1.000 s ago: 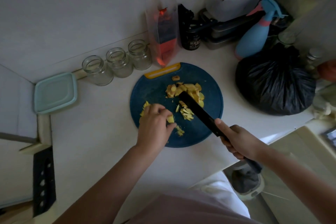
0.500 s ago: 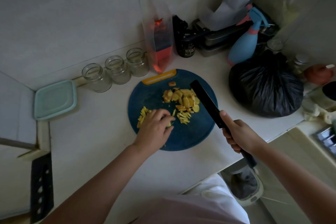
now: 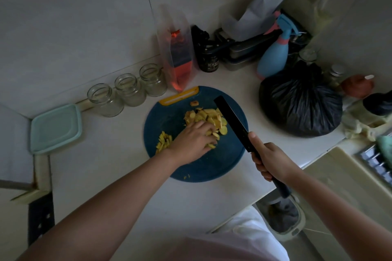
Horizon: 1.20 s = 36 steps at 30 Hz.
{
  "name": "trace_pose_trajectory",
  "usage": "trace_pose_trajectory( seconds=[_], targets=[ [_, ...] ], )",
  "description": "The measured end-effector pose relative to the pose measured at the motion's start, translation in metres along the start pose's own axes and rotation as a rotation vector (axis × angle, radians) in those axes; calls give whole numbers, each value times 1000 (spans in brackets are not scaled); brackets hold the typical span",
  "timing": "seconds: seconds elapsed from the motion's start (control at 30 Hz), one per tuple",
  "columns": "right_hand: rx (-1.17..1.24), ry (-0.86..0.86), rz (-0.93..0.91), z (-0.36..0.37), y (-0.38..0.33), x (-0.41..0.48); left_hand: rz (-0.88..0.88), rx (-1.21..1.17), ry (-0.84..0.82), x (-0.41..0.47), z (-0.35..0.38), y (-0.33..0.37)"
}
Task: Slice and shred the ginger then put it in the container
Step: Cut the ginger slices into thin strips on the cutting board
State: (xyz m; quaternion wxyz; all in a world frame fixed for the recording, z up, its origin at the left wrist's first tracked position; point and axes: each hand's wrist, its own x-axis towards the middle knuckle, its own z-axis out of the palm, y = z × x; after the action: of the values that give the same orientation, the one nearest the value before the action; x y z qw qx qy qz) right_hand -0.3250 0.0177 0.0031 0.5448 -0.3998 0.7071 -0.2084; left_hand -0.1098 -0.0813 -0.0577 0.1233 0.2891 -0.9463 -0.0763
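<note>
Ginger slices (image 3: 203, 115): a loose yellow pile on the upper middle of the cutting board (image 3: 203, 167), just right of frame centre.
Ginger shreds (image 3: 163, 141): a smaller heap on the board's left side, apart from the slices. One stray bit sits near the yellow handle edge.
Left hand (image 3: 194, 142): fingers spread and laid over the near edge of the slice pile, pressing down. I can't tell whether any piece is pinched underneath.
Right hand (image 3: 272, 160): wrapped firmly round the knife handle, forefinger stretched along the spine.
Knife (image 3: 231, 116): the black blade is held off to the right of the pile, angled toward the upper middle of the frame, clear of the left hand's fingers.
Container (image 3: 55, 129): pale green, lid on, at the left edge of the desk (image 3: 101, 176), well apart from the board.
Stage: looks like gathering slices for another round of shredding. Most of the pile remains unshredded.
Risk: spread fingertips lie right where the blade would land, so a cut before they tuck back could nick them. Loose slices could also slide under pressure, and the light is dim.
</note>
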Motion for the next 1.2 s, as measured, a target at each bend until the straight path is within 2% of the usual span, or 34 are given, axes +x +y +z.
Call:
trace_pose_trajectory(
  seconds=[0.17, 0.33, 0.57, 0.7, 0.9, 1.0, 1.2],
  targets=[
    [12, -16, -11, 4, -3, 1, 60, 29, -6, 7, 2, -3],
    [14, -17, -11, 5, -4, 4, 12, -6, -15, 6, -5, -15],
    [-1, -23, -12, 5, -6, 11, -227, 26, -86, -14, -29, -54],
    [-6, -27, -17, 5, -8, 14, -361, -13, -223, -21, -40, -68],
    [9, -19, -29, 3, -11, 17, -537, -240, -102, -16, -34, -58],
    [19, -19, -33, 4, -11, 17, -532, -245, -120, -12, -24, -47],
    [23, -30, -37, 10, -10, 17, -555, -206, -42, -12, -13, -39]
  ],
)
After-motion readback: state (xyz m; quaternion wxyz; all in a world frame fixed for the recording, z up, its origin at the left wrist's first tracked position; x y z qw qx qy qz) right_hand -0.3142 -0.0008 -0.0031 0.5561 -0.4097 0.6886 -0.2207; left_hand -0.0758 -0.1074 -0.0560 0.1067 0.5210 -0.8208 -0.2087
